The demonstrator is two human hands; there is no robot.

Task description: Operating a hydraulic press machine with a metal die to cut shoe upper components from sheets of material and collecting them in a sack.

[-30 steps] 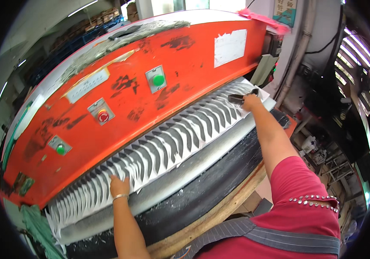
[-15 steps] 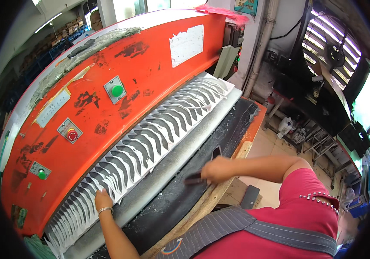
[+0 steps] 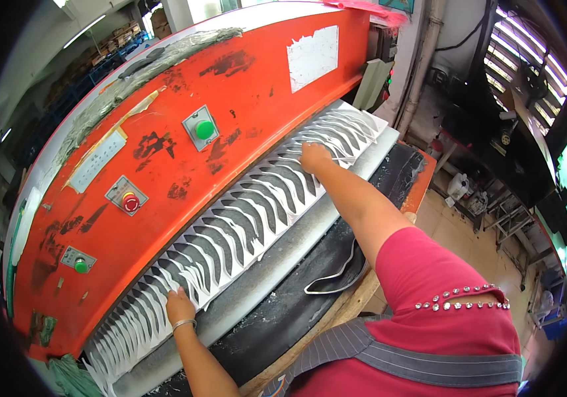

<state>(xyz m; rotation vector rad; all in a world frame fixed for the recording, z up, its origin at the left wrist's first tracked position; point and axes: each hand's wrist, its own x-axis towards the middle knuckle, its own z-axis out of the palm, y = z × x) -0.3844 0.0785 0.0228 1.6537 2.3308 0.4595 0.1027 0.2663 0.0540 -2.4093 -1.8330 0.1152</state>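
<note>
Hands: left hand (image 3: 179, 306) and right hand (image 3: 314, 157) flat on white cut sheet (image 3: 243, 225)

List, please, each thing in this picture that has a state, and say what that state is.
Left hand: flat on the white cut sheet, holds nothing.
Right hand: pressed on the same sheet, further along.
White cut sheet: spread on the press bed, full of curved cut-outs.
Metal cutting die: lying loose on the black mat, untouched.
Red mushroom button: not touched by either hand.
</note>
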